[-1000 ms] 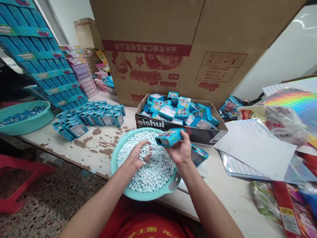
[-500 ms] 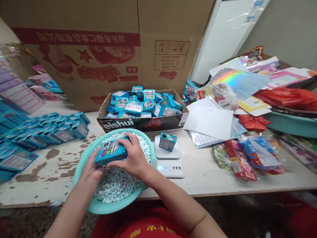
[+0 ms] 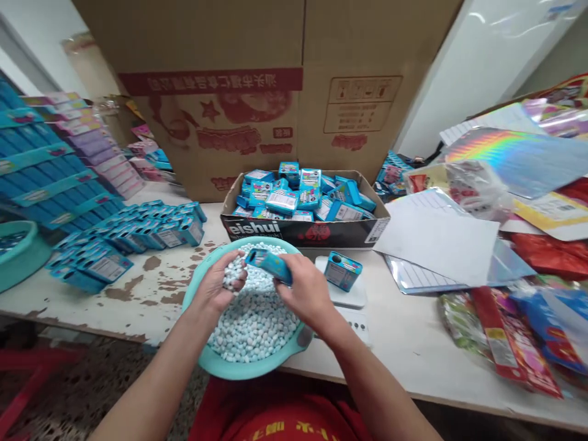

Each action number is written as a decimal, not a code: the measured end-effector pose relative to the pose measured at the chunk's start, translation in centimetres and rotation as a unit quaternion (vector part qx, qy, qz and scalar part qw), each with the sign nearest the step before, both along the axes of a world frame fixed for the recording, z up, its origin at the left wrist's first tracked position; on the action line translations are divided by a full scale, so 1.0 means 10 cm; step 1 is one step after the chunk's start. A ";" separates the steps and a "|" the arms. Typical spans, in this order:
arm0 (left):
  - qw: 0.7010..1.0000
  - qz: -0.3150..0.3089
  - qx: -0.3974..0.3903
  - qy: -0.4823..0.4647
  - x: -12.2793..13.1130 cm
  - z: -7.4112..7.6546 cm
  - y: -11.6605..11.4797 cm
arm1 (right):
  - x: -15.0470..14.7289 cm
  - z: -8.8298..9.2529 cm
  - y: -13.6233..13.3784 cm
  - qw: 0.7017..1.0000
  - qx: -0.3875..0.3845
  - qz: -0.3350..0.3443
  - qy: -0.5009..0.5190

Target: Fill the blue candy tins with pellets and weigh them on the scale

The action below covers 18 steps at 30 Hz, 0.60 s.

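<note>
My right hand (image 3: 305, 288) grips a small blue box (image 3: 271, 263), tilted so that its end with a dark round hole points left. Beside that end, my left hand (image 3: 218, 285) is curled around a heap of pale candies (image 3: 235, 274). Both hands are over a turquoise basin (image 3: 195, 306) full of white and light blue candies (image 3: 257, 324). Right of the basin another blue box (image 3: 343, 271) stands on a white scale (image 3: 351, 297), whose display is hidden by my right arm. Behind the basin, a black carton (image 3: 294, 234) holds several blue boxes (image 3: 310, 187).
Rows of blue boxes (image 3: 133, 236) stand at left, before stacked display boxes (image 3: 50, 165) and another turquoise basin (image 3: 22, 254). A large cardboard box (image 3: 257, 43) rises behind. Papers (image 3: 441, 239) and candy bags (image 3: 509, 343) lie at right.
The view has shifted left. My left hand has let go of the blue box and now holds candies; the box, in my right hand, has been turned so its hole shows.
</note>
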<state>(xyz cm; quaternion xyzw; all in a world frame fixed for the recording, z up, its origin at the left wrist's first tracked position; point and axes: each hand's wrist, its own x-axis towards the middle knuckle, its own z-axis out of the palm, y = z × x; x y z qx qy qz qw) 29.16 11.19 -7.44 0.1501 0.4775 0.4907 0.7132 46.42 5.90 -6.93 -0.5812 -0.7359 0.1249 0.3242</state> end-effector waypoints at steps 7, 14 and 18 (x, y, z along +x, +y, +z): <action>0.989 0.033 0.129 -0.072 -0.02 0.38 0.09 | 0.00 -0.15 0.00 0.994 -0.028 0.026 0.106; 0.972 0.084 0.220 0.018 0.11 0.31 0.16 | -0.14 -0.23 0.01 0.996 -0.045 0.035 0.072; 0.968 0.090 0.233 0.040 0.10 0.28 0.14 | -0.14 -0.21 0.02 0.996 -0.044 0.026 0.071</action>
